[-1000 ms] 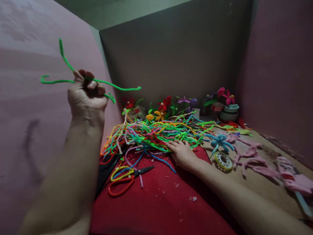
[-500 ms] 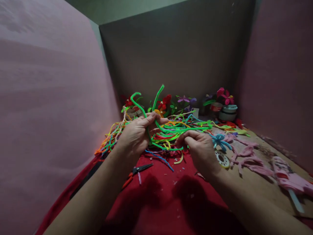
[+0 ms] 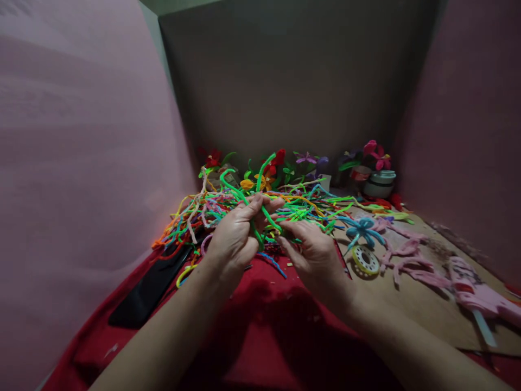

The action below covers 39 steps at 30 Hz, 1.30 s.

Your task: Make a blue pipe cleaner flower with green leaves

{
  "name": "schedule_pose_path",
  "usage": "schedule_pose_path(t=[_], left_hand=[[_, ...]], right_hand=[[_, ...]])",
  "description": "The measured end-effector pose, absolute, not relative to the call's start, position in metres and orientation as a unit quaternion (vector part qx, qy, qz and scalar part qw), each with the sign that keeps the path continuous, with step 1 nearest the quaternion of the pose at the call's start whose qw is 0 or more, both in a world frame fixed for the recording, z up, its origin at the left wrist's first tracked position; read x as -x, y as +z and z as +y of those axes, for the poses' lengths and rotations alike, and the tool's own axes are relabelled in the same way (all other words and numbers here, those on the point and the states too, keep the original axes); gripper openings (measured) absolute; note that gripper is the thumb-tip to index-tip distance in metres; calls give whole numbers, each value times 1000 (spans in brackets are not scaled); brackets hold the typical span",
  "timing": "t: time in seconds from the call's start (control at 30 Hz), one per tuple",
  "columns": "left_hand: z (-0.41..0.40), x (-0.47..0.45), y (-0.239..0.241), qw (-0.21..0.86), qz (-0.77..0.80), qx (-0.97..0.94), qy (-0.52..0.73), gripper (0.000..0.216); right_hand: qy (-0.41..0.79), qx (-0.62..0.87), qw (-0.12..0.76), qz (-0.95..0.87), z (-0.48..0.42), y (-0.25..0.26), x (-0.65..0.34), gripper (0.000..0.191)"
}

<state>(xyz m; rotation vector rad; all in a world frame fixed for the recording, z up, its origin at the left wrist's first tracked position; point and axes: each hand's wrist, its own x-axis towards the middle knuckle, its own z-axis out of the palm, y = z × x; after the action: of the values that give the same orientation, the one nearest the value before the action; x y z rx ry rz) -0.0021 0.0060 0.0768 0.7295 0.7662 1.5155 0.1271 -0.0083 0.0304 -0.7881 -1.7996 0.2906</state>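
My left hand (image 3: 234, 236) pinches two bright green pipe cleaners (image 3: 235, 191) between thumb and fingers, where they cross. Their upper ends stand above the hand, one of them curled over at its tip. My right hand (image 3: 315, 252) is close beside it, thumb and forefinger closing round the lower part of the green pipe cleaners; the exact contact is partly hidden by the fingers. Behind both hands spreads a tangled heap of coloured pipe cleaners (image 3: 214, 206).
Pipe cleaner flowers (image 3: 305, 157) line the back wall. On the right, a cardboard sheet (image 3: 391, 304) bears a blue bow-like piece (image 3: 364, 231), a yellow-rimmed spool (image 3: 366, 260), pink pieces and a pink glue gun (image 3: 474, 296). A black phone-like slab (image 3: 146, 296) lies left on the red cloth (image 3: 260, 347).
My right hand has moved left and up to my left hand, and the long green lengths between them have been drawn in. The view has shifted; the scissors no longer show.
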Motion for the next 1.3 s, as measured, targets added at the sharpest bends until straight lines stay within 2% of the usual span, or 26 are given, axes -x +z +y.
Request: schedule_pose_path(t=[0.07, 0.23, 0.4, 0.53, 0.7, 0.83, 1.0, 1.3], left_hand=[[5, 3, 74, 617, 334, -338, 628, 13], [11, 15, 66, 654, 357, -366, 558, 21], [12, 21, 65, 702, 343, -353, 514, 33], [8, 18, 63, 666, 326, -422, 521, 13], [0, 18, 64, 560, 382, -563, 472, 17], [-8, 14, 70, 449, 427, -605, 499, 18], [-10, 5, 67, 476, 422, -583, 505, 11], [-6, -3, 55, 415, 486, -556, 533, 18]], right_hand=[[207, 336, 560, -729, -7, 29, -127, 14], [434, 353, 573, -599, -11, 39, -128, 28], [548, 342, 594, -479, -1, 36, -128, 20], [584, 331, 612, -420, 7, 29, -129, 16], [601, 309, 626, -390, 11, 29, -131, 16], [611, 316, 611, -393, 10, 31, -130, 18], [637, 318, 571, -409, 4, 27, -125, 10], [575, 341, 551, -500, -9, 29, -123, 30]])
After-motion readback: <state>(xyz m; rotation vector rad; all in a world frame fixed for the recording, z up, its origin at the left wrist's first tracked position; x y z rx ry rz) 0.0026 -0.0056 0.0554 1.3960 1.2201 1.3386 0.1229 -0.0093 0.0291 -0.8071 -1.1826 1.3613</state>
